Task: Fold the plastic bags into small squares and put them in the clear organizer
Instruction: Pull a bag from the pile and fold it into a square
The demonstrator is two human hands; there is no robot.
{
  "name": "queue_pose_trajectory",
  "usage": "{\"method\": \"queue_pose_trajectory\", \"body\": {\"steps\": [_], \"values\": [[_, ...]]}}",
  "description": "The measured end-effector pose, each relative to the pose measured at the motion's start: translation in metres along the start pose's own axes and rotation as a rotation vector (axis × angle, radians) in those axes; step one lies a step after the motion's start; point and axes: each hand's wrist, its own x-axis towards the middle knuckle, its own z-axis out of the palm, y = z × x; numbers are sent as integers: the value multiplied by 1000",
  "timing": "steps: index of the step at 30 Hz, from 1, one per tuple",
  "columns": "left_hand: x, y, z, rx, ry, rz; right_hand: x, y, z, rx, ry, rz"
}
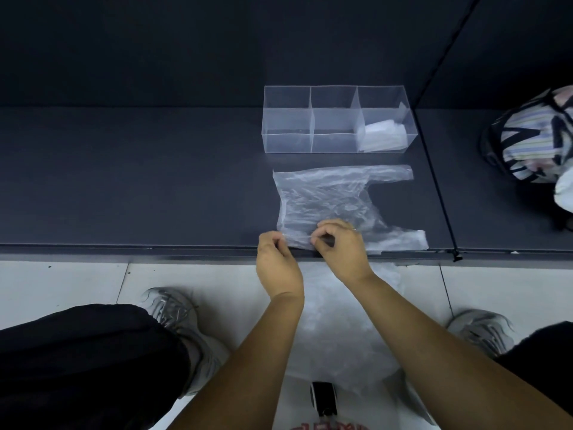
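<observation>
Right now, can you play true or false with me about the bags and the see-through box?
1. The left hand and right hand pinch the near edge of the plastic bag. True.
2. The clear organizer is empty. False: folded bags lie in its right compartment.
3. The plastic bag lies nearer the person than the clear organizer. True.
4. The plastic bag is already a small square. False: it lies spread out.

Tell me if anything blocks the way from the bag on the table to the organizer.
Nothing visible does. The bag lies flat just in front of the organizer, with only bare table between them. The left hand and right hand pinch its near edge. Folded bags sit in the right compartment only.
</observation>
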Motion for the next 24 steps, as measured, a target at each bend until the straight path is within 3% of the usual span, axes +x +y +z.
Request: {"method": "queue_pose_trajectory", "body": {"steps": [4,7,10,13,16,19,24], "values": [[-4,2,-3,-629,66,-396,-8,8,-2,-182,11,-15],[-7,2,-10,-792,76,-564,-10,10,-5,-390,30,4],[-8,1,-18,-708,105,-653,5,-5,-9,-415,68,8],[-5,1,-23,-556,56,-576,38,-30,-12,-293,15,-109],[-2,-3,-22,-340,3,-457,83,-55,-10,-207,-124,-203],[3,-11,-23,-255,-23,-447,125,-74,-2,-160,-328,-142],[31,-36,-40,-338,-111,-339,172,-88,9,-310,-672,-110]]}}
